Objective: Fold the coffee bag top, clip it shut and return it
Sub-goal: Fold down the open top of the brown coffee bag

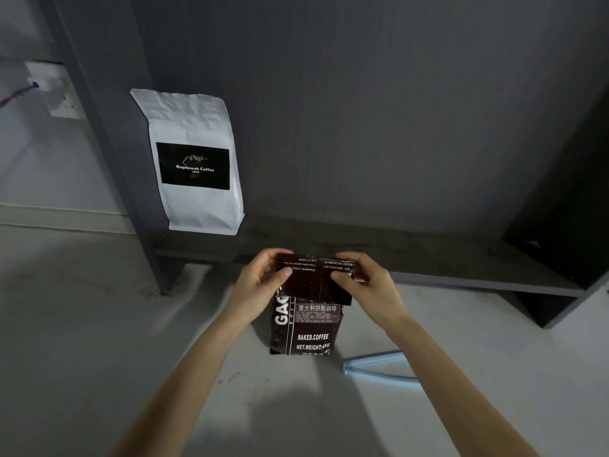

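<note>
A dark brown coffee bag (304, 328) with white lettering stands upright on the pale floor in front of a low shelf. Its top flap is bent forward and down over the front of the bag. My left hand (260, 282) pinches the flap's left end, thumb on the front. At the flap's right end my right hand (365, 280) holds it the same way. A light blue bag clip (375, 366) lies open on the floor to the right of the bag, partly hidden behind my right forearm.
A white coffee bag (194, 159) with a black label stands at the left end of the dark grey shelf (428, 258). The shelf's upright panel rises on the left. A wall socket (56, 90) with a cable sits at the far left.
</note>
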A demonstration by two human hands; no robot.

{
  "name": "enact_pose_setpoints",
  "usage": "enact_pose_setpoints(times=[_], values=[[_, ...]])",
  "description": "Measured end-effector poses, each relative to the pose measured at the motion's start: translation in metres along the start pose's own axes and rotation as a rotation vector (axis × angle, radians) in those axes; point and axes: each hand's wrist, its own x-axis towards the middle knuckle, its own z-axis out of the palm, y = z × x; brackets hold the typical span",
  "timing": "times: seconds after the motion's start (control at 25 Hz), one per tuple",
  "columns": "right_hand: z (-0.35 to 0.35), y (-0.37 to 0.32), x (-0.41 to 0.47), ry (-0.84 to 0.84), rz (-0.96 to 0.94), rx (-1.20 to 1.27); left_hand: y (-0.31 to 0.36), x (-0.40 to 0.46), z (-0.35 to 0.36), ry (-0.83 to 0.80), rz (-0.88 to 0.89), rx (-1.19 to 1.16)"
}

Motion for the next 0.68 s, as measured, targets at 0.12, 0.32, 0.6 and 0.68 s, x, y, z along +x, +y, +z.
enact_pose_setpoints(times=[0.12,0.32,0.6,0.68], values=[[0.004,0.004,-0.001,0.066,0.033,0.03,-0.009,-0.004,-0.003,-0.037,-0.051,0.011],[0.008,0.008,0.0,0.128,0.074,0.027,-0.018,-0.005,-0.001,0.012,-0.047,0.067],[0.002,0.012,-0.006,0.165,0.093,0.06,-0.01,-0.008,0.007,-0.025,-0.066,0.05],[-0.004,0.013,-0.008,0.169,0.098,0.057,-0.008,-0.007,0.012,-0.078,-0.056,0.079]])
